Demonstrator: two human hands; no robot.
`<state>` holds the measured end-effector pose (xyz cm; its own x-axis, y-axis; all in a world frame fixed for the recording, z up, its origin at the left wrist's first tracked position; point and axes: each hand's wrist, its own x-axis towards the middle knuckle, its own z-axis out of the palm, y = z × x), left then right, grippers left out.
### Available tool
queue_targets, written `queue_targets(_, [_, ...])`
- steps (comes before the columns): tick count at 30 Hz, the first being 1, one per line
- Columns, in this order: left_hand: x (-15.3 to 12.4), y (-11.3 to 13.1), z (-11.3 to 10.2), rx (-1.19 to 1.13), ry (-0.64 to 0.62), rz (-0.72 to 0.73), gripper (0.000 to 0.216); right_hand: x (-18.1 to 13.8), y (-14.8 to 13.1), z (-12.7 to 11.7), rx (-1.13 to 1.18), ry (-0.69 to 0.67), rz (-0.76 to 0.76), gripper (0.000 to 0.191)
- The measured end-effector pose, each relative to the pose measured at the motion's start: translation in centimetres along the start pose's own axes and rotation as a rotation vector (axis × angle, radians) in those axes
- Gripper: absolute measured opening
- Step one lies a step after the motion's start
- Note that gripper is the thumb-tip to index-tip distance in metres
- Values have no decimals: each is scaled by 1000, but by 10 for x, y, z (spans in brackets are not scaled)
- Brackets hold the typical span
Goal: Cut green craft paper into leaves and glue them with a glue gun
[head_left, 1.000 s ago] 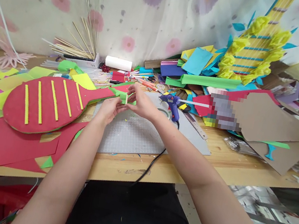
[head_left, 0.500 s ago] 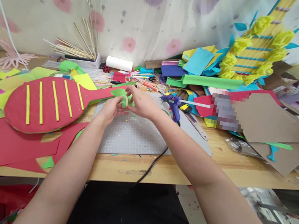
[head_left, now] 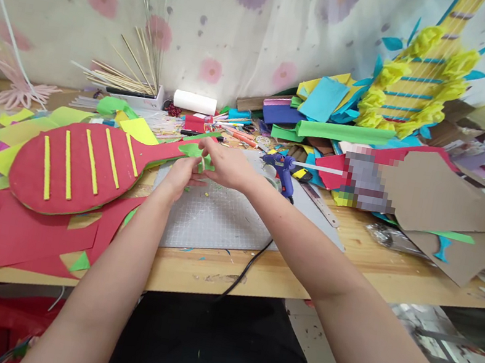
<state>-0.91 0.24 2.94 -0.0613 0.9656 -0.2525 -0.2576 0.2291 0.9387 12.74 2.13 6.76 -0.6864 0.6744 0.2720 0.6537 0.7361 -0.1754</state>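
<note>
Both hands meet over the top of the grey cutting mat [head_left: 212, 220]. My left hand [head_left: 181, 178] is closed on a small piece of green paper [head_left: 190, 149]. From the right, my right hand [head_left: 226, 165] pinches the same paper, its fingers curled over it. A thin pale strip [head_left: 202, 163] shows between the hands; I cannot tell what it is. Just left of them lies a red guitar-shaped cutout [head_left: 79, 171] with several yellow strips across its body and green along its edge. Its neck reaches up behind my left hand.
A blue glue gun [head_left: 282, 170] rests on the mat, its black cord [head_left: 251, 264] running over the table edge. A metal ruler [head_left: 320, 204] lies beside it. Red paper sheets [head_left: 39, 239] cover the left front. A yellow paper guitar [head_left: 413, 80] stands at the back right, near brown cardboard [head_left: 446, 198].
The green paper is folded in closer between my hands, and less of it shows. My fingers have drawn slightly nearer together. The view has shifted very slightly.
</note>
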Motion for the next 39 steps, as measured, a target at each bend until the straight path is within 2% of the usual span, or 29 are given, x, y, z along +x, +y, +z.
queue_targets(9, [-3,-4,3,160,-3,20,12,3,1,8,9,-35,9,46])
queue_targets(11, [-2,-5,2,143,12,9,14,0,2,8,40,19,-3,47])
queue_targets(13, [0,-6,1,89,29,-3,13,-5,3,9,88,128,11,46])
queue_targets(15, [1,-7,1,13,39,-6,9,-13,5,13,191,259,109,41])
queue_targets(18, [1,-8,5,-109,35,8,4,-24,6,26,489,379,394,30])
queue_targets(21, [-1,-10,13,-238,18,14,3,-29,1,41,976,324,663,29])
queue_targets(23, [-3,-12,18,-305,-6,13,5,-28,-3,48,1309,305,759,35])
queue_targets(26, [-3,-16,22,-361,-40,-7,9,-22,-8,52,1588,416,784,41])
queue_targets(31, [0,-19,22,-401,-26,-50,8,-14,-4,54,1623,562,798,42])
queue_targets(39, [3,-24,23,-451,-36,-92,8,-16,2,61,1568,533,793,49])
